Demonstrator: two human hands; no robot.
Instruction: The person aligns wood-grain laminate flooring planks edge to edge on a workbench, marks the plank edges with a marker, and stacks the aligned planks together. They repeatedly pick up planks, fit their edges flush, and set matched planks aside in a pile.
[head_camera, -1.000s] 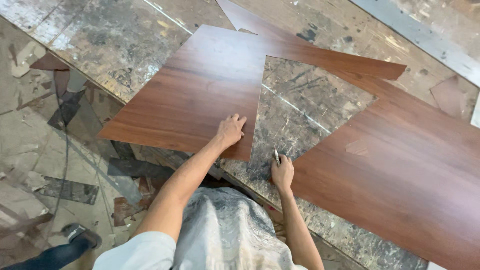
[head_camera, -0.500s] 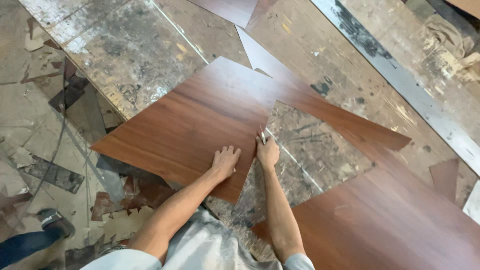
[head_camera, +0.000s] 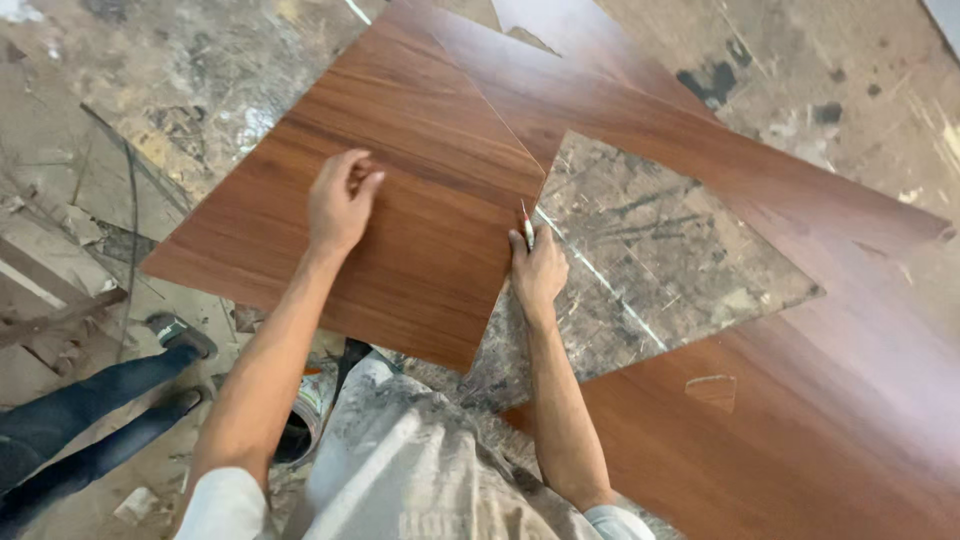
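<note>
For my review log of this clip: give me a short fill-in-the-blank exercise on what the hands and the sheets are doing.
1. The left hand lies flat on the reddish-brown wood-grain ____ sheet.
2. The right hand holds a thin cutting tool at the sheet's ____ edge.
3. Between the sheets a patch of scuffed grey ____ shows.
4. At lower left, another person's dark-trousered ____ show.

Missing words: laminate; right; floor; legs

Brown wood-grain sheet (head_camera: 420, 200) — flat on floor; small blade (head_camera: 527, 226) at its edge.
</note>
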